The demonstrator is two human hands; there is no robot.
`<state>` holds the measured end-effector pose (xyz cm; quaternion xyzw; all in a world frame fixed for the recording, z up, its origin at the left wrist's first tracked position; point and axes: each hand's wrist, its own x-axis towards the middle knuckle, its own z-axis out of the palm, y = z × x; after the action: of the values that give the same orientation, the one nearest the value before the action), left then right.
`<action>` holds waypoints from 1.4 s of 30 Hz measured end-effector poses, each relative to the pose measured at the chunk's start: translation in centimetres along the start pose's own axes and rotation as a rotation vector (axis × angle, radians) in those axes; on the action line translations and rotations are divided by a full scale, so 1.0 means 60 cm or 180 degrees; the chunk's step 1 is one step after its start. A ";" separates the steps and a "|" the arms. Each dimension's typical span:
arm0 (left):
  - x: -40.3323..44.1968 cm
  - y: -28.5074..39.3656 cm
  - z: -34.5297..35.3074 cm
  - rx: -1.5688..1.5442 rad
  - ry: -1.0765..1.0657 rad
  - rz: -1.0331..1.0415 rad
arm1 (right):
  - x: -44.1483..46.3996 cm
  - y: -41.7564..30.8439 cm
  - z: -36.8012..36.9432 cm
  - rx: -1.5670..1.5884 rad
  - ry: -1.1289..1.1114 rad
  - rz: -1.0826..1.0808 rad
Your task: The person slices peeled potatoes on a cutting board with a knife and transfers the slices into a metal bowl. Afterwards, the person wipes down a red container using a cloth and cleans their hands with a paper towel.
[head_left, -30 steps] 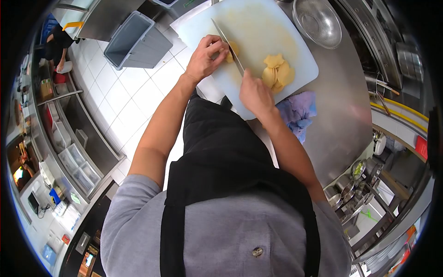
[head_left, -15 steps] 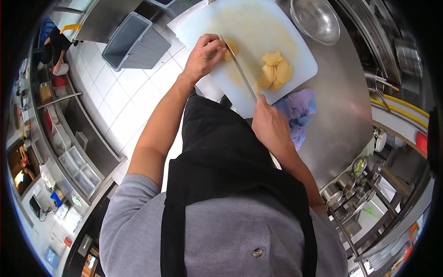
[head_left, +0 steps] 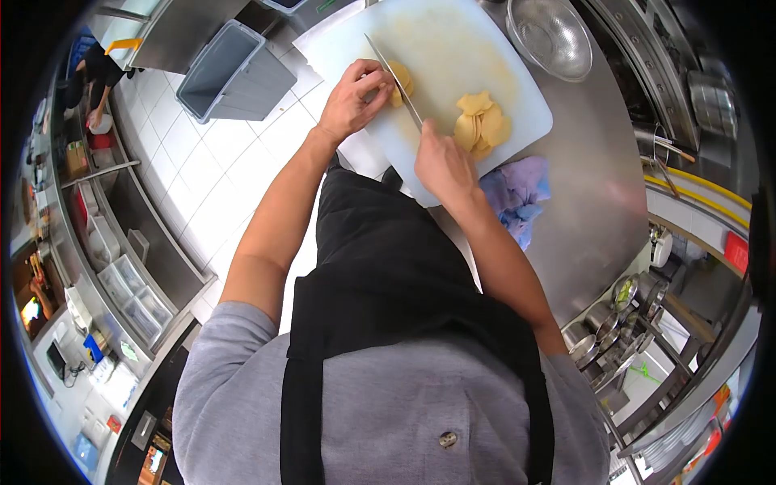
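A knife [head_left: 393,71] is gripped by its handle in my right hand [head_left: 447,166], its blade slanting up and left across the cutting board [head_left: 453,40]. Against the blade's right side lies a pale yellow, peeled root piece [head_left: 402,81], possibly ginger or potato. My left hand [head_left: 353,101] is closed, with curled fingertips on the piece at the left side of the blade; the fingers partly hide it. Farther right on the white board, a pile of irregular yellow slices [head_left: 483,125] overlaps near the right edge.
A purple-blue cloth [head_left: 519,194] lies on the steel table [head_left: 594,194] beside the board. A metal colander [head_left: 551,40] stands behind it. To the left are a grey bin [head_left: 234,77] on the tiled floor and another person [head_left: 99,77] at a counter. Pots [head_left: 602,319] sit on a right-hand rack.
My right hand has pushed the knife forward, up and to the left, so the blade's tip reaches past my left hand. My left hand stays at the yellow piece.
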<state>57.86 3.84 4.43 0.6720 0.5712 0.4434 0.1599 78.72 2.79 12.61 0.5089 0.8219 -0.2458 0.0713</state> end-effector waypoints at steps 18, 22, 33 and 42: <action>0.002 -0.005 0.005 0.0079 0.0012 0.0112 | -0.015 0.031 0.041 0.0252 0.0034 0.0003; -0.007 -0.001 0.007 0.0028 0.0075 -0.0010 | 0.023 0.005 0.033 0.0334 0.0114 0.0059; -0.006 -0.004 0.012 0.0196 0.0291 0.0189 | -0.076 -0.022 -0.048 -0.0027 -0.0112 0.0178; -0.006 -0.005 0.012 0.0110 0.0238 0.0145 | -0.098 0.010 -0.031 0.0146 -0.0319 0.0218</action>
<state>58.25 3.82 3.69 0.6705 0.5689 0.4617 0.1166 82.27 -0.80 16.17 0.5252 0.7936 -0.2871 0.1091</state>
